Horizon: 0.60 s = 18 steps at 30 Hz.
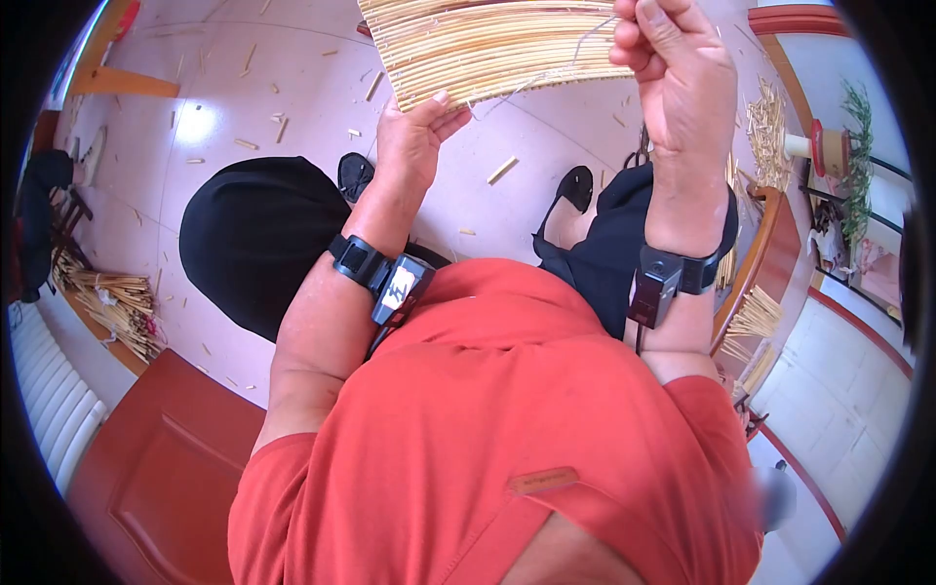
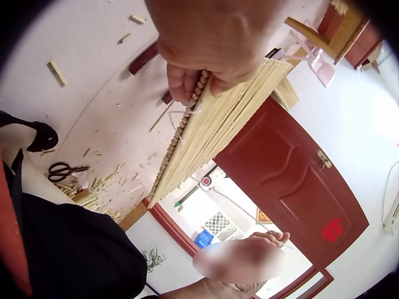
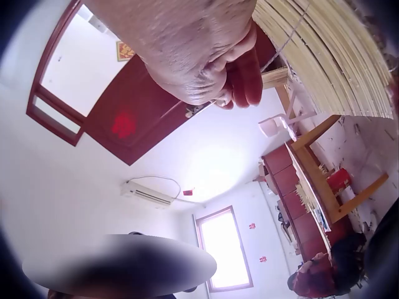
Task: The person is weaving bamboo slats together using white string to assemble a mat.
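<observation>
A mat of pale straw-like stalks (image 1: 507, 49), laid side by side and bound together, is held up above the floor. My left hand (image 1: 409, 141) grips its near left corner, thumb on the upper face and fingers beneath. In the left wrist view, the knobbly stitched edge (image 2: 177, 134) of the mat runs out from under that hand. Beyond the mat's right end, my right hand (image 1: 682, 107) is raised and pinches a thin pale thread (image 1: 582, 51). The thread crosses the mat and reaches its near edge. In the right wrist view the thread (image 3: 293, 34) slants up from the curled fingers.
Cut stalk pieces (image 1: 502, 171) litter the tiled floor. Black scissors (image 2: 65, 171) lie near a foot. Stalk bundles stand at the left (image 1: 122, 302) and right (image 1: 768, 136). A wooden table (image 3: 324, 180) and another person (image 3: 312, 277) appear in the right wrist view.
</observation>
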{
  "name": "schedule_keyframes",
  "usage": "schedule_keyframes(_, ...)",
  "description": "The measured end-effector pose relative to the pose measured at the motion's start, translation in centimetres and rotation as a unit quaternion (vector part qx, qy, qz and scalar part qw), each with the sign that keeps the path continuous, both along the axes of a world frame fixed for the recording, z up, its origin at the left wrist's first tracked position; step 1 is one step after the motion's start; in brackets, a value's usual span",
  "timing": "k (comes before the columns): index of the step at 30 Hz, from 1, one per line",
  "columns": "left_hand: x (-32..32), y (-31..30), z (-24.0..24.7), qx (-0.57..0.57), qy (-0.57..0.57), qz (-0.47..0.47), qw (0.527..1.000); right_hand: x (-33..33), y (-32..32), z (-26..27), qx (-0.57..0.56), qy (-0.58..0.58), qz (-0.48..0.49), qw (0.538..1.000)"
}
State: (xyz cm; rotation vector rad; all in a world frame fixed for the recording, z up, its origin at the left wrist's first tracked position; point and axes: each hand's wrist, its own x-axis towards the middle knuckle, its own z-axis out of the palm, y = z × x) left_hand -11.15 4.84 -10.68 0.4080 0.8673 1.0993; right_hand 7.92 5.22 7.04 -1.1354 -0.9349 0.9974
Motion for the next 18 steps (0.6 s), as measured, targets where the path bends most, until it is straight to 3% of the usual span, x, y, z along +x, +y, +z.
schedule_keyframes(3, -0.5, 0.9, -0.8, 0.054, -0.014, 0.009, 0.998, 0.5, -0.9, -0.6, -0.057, -0.007, 0.044, 0.997)
schedule_keyframes(5, -0.5, 1.2, -1.0, 0.052, -0.001, 0.017, 0.998, 1.0, -1.1, -1.9, -0.090, -0.141, 0.133, 0.977)
schedule_keyframes(6, -0.5, 1.3, -1.3, 0.040, 0.005, 0.015, 0.999, 1.2, -1.2, -2.3, -0.168, -0.203, 0.213, 0.941)
schedule_keyframes(8, -0.7, 1.7, -1.2, 0.031, 0.011, 0.011, 0.999, 1.5, -0.9, -4.3, -0.353, -0.258, 0.402, 0.804)
schedule_keyframes(9, -0.7, 1.7, -0.9, 0.024, 0.023, -0.010, 0.999, 1.4, -1.5, -5.5, -0.351, -0.260, 0.400, 0.806)
schedule_keyframes(11, -0.8, 1.8, -0.7, 0.016, 0.035, -0.029, 0.999, 0.4, -2.3, -9.0, -0.307, -0.502, 0.352, 0.728)
schedule_keyframes(12, -0.8, 1.7, -0.7, 0.012, 0.043, -0.028, 0.999, 0.0, -2.3, -10.5, -0.308, -0.502, 0.351, 0.728)
schedule_keyframes(14, -0.7, 1.1, -0.5, 0.007, 0.052, -0.030, 0.998, -0.8, -2.1, -13.1, -0.230, -0.411, 0.129, 0.873)
schedule_keyframes(15, -0.7, 1.2, -0.6, -0.003, 0.033, -0.028, 0.999, -1.4, -2.0, -14.1, -0.231, -0.411, 0.126, 0.873)
schedule_keyframes(17, -0.4, 1.2, -0.6, -0.011, 0.013, -0.031, 0.999, -2.7, -1.9, -15.9, -0.265, -0.161, 0.038, 0.950)
schedule_keyframes(18, -0.4, 1.2, -0.5, -0.010, 0.018, -0.016, 1.000, -3.0, -2.2, -17.3, -0.275, 0.000, 0.021, 0.961)
